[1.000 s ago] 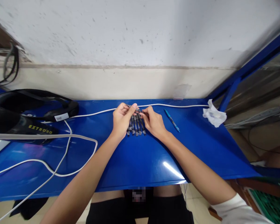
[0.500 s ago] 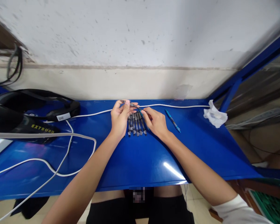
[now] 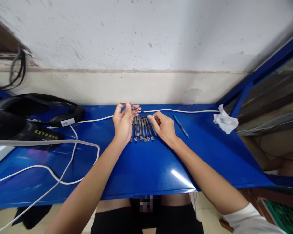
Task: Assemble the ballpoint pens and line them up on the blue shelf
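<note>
My left hand [image 3: 123, 123] pinches a dark pen barrel [image 3: 129, 106], raised a little above the blue table [image 3: 146, 162]. My right hand [image 3: 164, 127] pinches the far end of a thin refill [image 3: 146, 113] that runs out of that barrel. Under and between both hands, several dark pens [image 3: 142, 128] lie side by side in a row. A lone blue pen [image 3: 181, 126] rests to the right of my right hand.
A white cable [image 3: 185, 111] runs along the back edge and loops at the left [image 3: 70, 143]. Black headgear with straps [image 3: 26, 120] sits at the far left. A crumpled white tissue [image 3: 225, 121] lies at the right, by the blue frame post [image 3: 241, 94].
My hands have drawn apart: the left one carried the barrel up and to the left, while the right stayed low, so more of the thin refill shows between them.
</note>
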A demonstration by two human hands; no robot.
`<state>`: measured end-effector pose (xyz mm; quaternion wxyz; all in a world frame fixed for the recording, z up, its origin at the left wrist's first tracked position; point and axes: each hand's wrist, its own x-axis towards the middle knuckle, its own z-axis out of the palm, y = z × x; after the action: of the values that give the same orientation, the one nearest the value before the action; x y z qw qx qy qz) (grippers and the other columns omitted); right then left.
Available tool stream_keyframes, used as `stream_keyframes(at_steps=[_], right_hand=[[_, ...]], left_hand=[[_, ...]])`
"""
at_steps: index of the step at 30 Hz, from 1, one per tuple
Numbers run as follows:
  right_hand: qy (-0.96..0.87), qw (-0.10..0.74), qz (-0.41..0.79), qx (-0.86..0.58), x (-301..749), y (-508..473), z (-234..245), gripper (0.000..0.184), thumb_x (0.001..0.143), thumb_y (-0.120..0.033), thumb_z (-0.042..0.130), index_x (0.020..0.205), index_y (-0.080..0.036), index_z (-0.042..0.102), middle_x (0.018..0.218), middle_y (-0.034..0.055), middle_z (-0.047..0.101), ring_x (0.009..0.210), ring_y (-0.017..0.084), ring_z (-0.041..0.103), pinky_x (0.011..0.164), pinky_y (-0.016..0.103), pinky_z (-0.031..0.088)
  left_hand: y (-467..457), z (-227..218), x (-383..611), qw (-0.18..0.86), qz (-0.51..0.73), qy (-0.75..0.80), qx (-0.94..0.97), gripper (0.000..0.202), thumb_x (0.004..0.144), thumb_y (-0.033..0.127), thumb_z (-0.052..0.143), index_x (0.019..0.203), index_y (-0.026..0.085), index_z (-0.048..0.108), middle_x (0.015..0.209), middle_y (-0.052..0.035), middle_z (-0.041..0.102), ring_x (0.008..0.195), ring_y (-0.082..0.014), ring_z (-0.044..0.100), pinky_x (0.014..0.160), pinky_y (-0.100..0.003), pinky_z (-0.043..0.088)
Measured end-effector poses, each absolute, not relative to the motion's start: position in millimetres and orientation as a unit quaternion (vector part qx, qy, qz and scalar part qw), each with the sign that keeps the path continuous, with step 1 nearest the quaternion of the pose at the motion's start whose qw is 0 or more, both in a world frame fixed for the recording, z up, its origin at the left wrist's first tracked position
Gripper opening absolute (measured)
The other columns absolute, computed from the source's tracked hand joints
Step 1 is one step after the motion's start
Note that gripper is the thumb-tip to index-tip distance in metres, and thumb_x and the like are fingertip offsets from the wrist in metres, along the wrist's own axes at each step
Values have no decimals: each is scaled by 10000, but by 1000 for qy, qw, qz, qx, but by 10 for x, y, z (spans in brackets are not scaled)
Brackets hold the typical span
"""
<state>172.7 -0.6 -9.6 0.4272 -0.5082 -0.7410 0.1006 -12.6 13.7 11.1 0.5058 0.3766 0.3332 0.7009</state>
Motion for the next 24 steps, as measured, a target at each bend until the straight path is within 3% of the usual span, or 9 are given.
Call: stream_keyframes(at_steps=[11,19,24], right_hand=[[-754,411,100,-503,1732,-7,-94,455,1178,-558,443,982,-242,706,831,34,742,727,196,659,680,313,422],[-780,395,127,-469,1732,-1,-151,309,1160,-501,519,1237,-233,652,1068,75,790,896,237,733,772,323,493],[-778,407,145,-456,1741,19,-193,233,1161,-454,508,1169,-237,595,1087,83,789,881,237,734,749,324,492]], left_hand=[[142,128,-145,502,687,355,387,315,1005,511,802,1111,256,649,1053,-59,842,996,-195,833,836,-287,631],[33,123,-25,520,628,351,461,355,976,521,828,1149,232,714,1070,-86,852,987,-220,840,883,-329,661],[6,97,19,521,608,348,488,310,981,461,836,1151,218,748,1051,-88,856,1021,-242,841,934,-368,669]])
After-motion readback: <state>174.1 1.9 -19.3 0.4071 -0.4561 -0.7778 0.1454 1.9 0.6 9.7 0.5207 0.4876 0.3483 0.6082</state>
